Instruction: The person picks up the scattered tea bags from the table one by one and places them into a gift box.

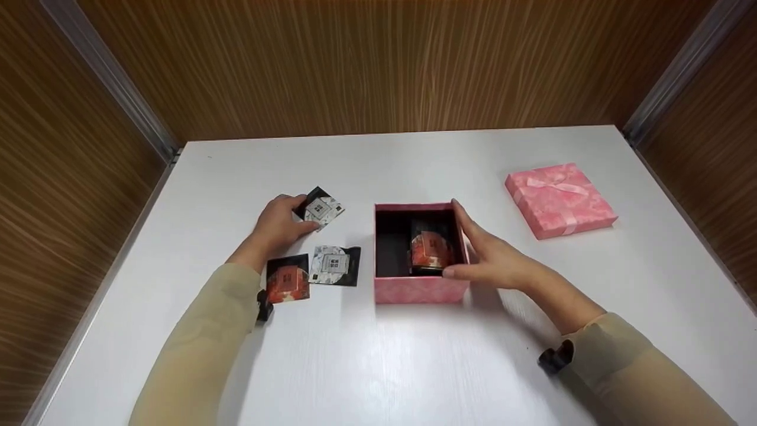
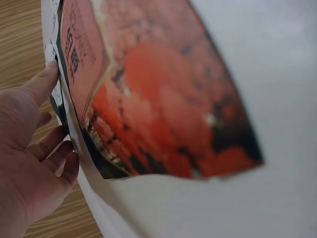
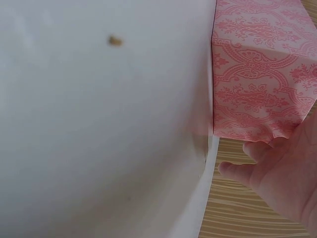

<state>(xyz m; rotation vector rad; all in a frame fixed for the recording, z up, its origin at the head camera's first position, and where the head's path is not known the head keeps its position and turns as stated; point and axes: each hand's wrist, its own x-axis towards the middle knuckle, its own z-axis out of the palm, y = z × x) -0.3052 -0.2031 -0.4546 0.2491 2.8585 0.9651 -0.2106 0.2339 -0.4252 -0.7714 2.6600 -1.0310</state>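
Note:
My left hand [image 1: 280, 223] holds a flat black-and-white packet [image 1: 320, 208] by its edges, thumb on the near side and fingers on the far side. Just below lie a second black-and-white packet [image 1: 335, 265] and a red-and-black packet [image 1: 288, 280], whose orange-red print [image 2: 158, 99] fills much of the left wrist view. An uncovered pink patterned box [image 1: 421, 291] stands right of them, with more red-and-black packets [image 1: 432, 248] in its right half. My right hand [image 1: 494, 257] grips the box's right side, thumb at the near corner and fingertips at the far one.
A pink box lid with a ribbon bow [image 1: 562, 200] sits at the right of the white table [image 1: 414, 367]. Wood-grain panels [image 1: 390, 65] rise behind the table and at both sides.

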